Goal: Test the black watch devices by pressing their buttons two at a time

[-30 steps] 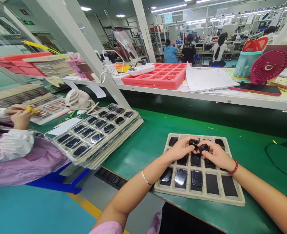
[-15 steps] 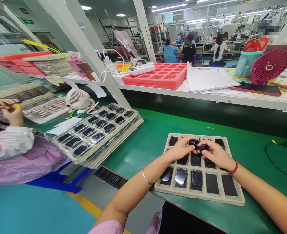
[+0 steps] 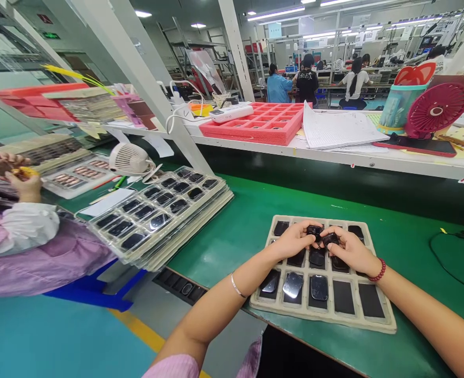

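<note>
Over the far half of a cream compartment tray [image 3: 389, 323], my left hand [image 3: 297, 239] pinches a small glossy black watch-like case [image 3: 314, 231]. Right beside it, my right hand [image 3: 348, 247] grips a second dark watch-like case [image 3: 330, 240]. The two pieces nearly meet; I cannot tell whether they touch. Several compartments below hold black rounded-rectangle pieces, such as the shiny one [image 3: 319, 287] in the near row. Two near-right compartments show only black lining [image 3: 344, 297]. My fingers hide part of the tray's far rows.
At left stands a stack of trays [image 3: 200, 215] with dark screen pieces, by a white fan [image 3: 129, 159]. A co-worker's hands [image 3: 27, 181] work farther left. A shelf [image 3: 334, 157] crosses above the bench, bearing a red foam tray [image 3: 255, 128] and pink fan [image 3: 439, 110]. A cable [image 3: 448, 270] lies right.
My hands and the two black cases stay almost still. The view shifts very slightly, and the co-worker's hands at the left have moved a little.
</note>
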A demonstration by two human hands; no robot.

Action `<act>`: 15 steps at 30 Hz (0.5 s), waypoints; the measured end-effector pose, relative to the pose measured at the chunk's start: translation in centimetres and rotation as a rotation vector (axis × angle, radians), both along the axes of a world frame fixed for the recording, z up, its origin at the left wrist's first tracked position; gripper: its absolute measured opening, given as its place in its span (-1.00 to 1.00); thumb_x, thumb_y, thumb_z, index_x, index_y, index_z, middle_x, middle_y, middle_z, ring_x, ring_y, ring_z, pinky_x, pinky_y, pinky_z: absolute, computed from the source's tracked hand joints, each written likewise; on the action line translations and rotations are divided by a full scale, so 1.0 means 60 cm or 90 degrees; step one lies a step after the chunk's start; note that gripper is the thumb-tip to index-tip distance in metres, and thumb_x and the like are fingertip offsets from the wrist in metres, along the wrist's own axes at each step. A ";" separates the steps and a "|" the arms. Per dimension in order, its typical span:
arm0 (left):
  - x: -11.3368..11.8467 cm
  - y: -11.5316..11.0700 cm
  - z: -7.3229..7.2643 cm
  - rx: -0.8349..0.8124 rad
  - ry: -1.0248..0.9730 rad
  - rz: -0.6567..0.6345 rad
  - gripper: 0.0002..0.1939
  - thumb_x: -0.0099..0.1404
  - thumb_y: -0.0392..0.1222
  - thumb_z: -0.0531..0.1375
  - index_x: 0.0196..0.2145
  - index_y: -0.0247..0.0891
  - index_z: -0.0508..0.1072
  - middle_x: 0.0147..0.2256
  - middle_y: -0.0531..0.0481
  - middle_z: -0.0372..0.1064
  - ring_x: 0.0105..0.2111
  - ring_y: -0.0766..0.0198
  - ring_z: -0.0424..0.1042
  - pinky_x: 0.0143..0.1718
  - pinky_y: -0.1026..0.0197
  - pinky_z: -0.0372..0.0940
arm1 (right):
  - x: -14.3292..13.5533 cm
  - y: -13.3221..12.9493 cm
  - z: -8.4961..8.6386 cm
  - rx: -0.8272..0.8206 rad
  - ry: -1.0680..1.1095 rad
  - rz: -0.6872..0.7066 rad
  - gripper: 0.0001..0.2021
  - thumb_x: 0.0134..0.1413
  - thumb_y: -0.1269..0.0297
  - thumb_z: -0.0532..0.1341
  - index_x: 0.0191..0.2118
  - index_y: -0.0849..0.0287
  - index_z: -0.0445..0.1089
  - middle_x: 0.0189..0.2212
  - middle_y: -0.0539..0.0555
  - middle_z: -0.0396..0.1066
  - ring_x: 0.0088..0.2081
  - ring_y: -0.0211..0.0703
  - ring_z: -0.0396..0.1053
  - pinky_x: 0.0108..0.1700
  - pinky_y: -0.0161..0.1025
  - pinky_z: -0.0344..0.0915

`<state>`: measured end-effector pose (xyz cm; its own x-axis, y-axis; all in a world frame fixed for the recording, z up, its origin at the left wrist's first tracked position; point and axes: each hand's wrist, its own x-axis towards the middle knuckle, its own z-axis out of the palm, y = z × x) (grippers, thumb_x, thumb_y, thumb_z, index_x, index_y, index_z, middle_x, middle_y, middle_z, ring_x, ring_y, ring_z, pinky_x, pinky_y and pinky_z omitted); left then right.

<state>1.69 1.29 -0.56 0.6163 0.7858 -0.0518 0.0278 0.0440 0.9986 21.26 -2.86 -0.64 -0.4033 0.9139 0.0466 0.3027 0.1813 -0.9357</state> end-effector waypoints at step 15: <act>0.001 -0.003 0.005 -0.006 -0.004 0.001 -0.58 0.12 -0.32 0.14 -0.02 -0.35 0.30 -0.40 -0.09 0.44 -0.41 0.25 0.44 -0.48 0.31 0.26 | 0.000 0.001 0.000 -0.025 0.036 0.002 -0.74 0.06 0.39 0.08 -0.09 0.15 0.24 -0.31 0.04 0.38 -0.44 -0.23 0.37 -0.35 -0.27 0.34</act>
<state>1.73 1.11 -0.23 0.6154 0.7863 -0.0555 0.0210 0.0540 0.9983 21.28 -2.82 -0.63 -0.4037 0.9143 0.0333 0.2483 0.1445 -0.9578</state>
